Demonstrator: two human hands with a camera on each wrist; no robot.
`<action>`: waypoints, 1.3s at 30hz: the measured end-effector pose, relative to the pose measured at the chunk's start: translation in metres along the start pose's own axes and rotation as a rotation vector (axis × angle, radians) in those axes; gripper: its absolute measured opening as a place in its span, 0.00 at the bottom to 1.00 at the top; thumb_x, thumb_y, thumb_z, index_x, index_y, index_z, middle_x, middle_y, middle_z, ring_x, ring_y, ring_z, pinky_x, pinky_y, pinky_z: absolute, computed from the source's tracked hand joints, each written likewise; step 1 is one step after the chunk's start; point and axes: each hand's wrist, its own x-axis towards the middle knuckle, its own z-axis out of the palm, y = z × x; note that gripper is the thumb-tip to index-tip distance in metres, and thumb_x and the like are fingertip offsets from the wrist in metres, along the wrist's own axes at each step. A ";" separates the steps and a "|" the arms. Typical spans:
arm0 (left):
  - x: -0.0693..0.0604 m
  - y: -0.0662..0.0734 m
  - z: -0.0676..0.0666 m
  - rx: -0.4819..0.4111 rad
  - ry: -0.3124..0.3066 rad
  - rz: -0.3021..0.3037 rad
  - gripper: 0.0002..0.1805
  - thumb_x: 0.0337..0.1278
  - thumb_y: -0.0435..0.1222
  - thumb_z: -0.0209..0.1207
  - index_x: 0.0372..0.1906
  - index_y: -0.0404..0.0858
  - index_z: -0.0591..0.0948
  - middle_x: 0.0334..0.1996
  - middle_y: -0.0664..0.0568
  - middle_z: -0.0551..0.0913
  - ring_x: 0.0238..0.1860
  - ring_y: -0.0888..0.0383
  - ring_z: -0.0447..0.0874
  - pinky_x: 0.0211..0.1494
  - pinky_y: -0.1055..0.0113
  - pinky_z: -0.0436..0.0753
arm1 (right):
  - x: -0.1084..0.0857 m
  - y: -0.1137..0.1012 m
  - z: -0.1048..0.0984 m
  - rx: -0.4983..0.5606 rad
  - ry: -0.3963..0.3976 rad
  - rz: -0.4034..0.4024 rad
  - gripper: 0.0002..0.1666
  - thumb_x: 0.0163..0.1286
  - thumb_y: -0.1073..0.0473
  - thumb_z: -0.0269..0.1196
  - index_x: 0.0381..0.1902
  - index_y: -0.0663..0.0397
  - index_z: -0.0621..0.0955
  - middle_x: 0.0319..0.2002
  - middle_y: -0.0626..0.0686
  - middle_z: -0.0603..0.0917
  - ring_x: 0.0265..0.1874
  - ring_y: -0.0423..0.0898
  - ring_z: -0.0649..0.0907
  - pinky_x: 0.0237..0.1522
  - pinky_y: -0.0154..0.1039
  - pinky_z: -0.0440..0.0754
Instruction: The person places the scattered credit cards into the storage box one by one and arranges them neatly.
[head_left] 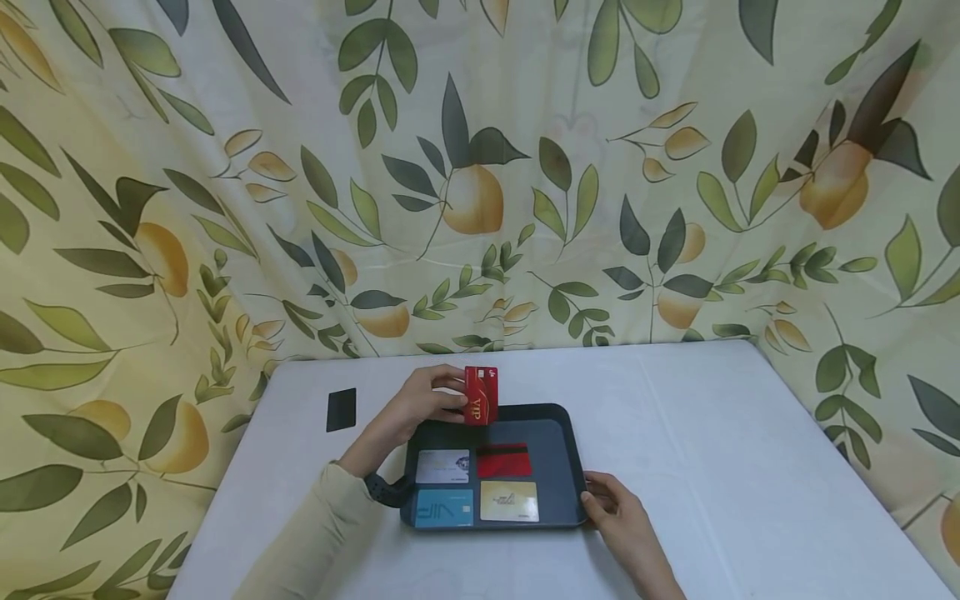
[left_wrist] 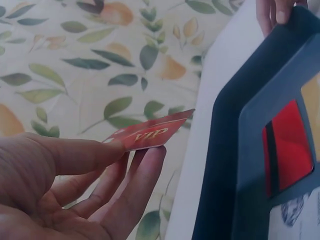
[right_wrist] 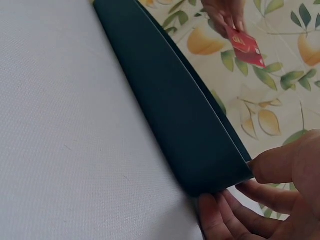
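Observation:
My left hand [head_left: 424, 402] pinches a red VIP card [head_left: 482, 397] between thumb and fingers, above the far edge of a dark blue tray [head_left: 555, 467]. In the left wrist view the same card [left_wrist: 155, 132] appears tilted, its gold lettering showing. Four corners of cards lie close together in the tray: a white card [head_left: 432, 468], a red card with a black stripe [head_left: 504, 465], a blue card [head_left: 444, 510] and a gold card [head_left: 510, 502]. At the tray's near right corner my right hand [head_left: 621, 510] grips it, thumb at the rim and fingers underneath in the right wrist view.
A black card [head_left: 341, 410] lies on the white table [head_left: 675, 433], left of the tray. Behind and beside the table hangs a curtain [head_left: 570, 250] printed with leaves and fruit. A black band [head_left: 387, 490] circles the left wrist, over the tray's left edge.

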 end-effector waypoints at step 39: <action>0.018 -0.044 0.095 -0.089 -0.107 -0.108 0.22 0.62 0.22 0.65 0.62 0.31 0.79 0.48 0.40 0.85 0.45 0.49 0.90 0.43 0.54 0.92 | 0.000 0.003 -0.002 0.017 -0.005 -0.022 0.26 0.74 0.65 0.61 0.68 0.66 0.75 0.60 0.68 0.82 0.50 0.51 0.87 0.43 0.40 0.89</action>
